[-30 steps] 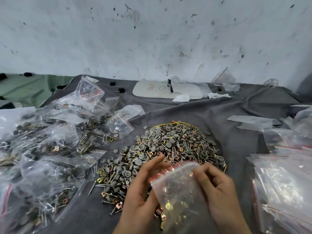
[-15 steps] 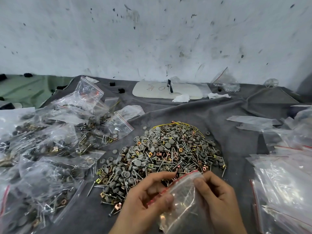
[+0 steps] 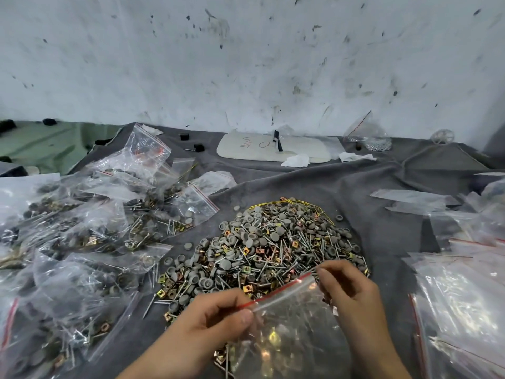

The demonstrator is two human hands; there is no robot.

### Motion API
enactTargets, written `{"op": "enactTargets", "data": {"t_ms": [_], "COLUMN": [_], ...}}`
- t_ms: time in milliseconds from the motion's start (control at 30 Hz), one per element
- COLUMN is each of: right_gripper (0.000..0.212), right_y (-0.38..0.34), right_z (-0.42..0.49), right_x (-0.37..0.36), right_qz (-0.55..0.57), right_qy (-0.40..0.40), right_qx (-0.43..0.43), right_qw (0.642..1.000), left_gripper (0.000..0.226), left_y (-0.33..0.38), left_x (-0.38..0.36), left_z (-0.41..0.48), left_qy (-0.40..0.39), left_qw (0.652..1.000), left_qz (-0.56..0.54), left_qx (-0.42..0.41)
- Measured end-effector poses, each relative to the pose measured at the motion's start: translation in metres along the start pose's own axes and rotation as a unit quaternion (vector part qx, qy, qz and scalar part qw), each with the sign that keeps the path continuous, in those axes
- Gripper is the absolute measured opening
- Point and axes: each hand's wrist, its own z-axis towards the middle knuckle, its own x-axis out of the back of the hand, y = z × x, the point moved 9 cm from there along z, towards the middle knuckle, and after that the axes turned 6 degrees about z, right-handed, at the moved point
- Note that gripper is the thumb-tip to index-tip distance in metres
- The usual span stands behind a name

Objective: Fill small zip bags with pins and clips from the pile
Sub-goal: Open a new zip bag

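A pile of pins, grey caps and brass clips [image 3: 276,247] lies in the middle of the grey cloth [image 3: 382,187]. In front of it I hold a small clear zip bag [image 3: 289,332] with a red strip along its mouth and some clips and pins inside. My left hand [image 3: 210,324] pinches the left end of the red strip between thumb and fingers. My right hand [image 3: 352,294] pinches the right end of the strip at the pile's near edge. The bag's mouth is stretched between both hands, slanting up to the right.
Many filled zip bags [image 3: 82,236] are heaped on the left. Flat, seemingly unfilled bags [image 3: 464,296] are stacked on the right. A white board [image 3: 246,147] and a bag of small metal parts [image 3: 369,135] lie by the far wall.
The bag has sunk lower and its mouth has been pulled flat and wide. My hands have moved apart along the red strip, the left thumb sliding down-left, the right hand rising toward the pile.
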Motion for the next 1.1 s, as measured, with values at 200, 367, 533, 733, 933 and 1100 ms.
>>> {"op": "enactTargets", "data": {"t_ms": [200,367,533,733,933,1100], "right_gripper": [0.030,0.022,0.023,0.032,0.026,0.025], "right_y": [-0.004,0.006,0.003,0.001,-0.009,-0.037], "right_z": [0.028,0.038,0.044,0.047,0.055,0.084], "right_x": [-0.047,-0.068,-0.072,-0.081,-0.075,-0.037], "right_qz": [-0.305,-0.407,-0.427,-0.504,-0.410,-0.171], "right_qy": [-0.136,-0.174,-0.197,-0.232,-0.240,-0.101], "right_qx": [0.147,0.187,0.203,0.242,0.228,0.118], "right_qw": [0.931,0.877,0.859,0.796,0.850,0.973], "left_gripper": [0.035,0.031,0.022,0.023,0.023,0.021], "left_y": [0.006,0.002,0.012,0.044,0.047,0.046], "left_x": [0.027,0.035,0.038,0.056,0.047,0.053], "left_z": [0.006,0.012,0.027,0.055,0.074,0.087], "left_qy": [0.052,0.056,0.012,0.027,-0.010,0.013], "left_qw": [0.997,0.992,0.992,0.986,0.978,0.970], "left_qz": [0.050,0.110,0.118,0.139,0.191,0.232], "left_qx": [-0.024,-0.031,-0.045,-0.084,-0.083,-0.074]}}
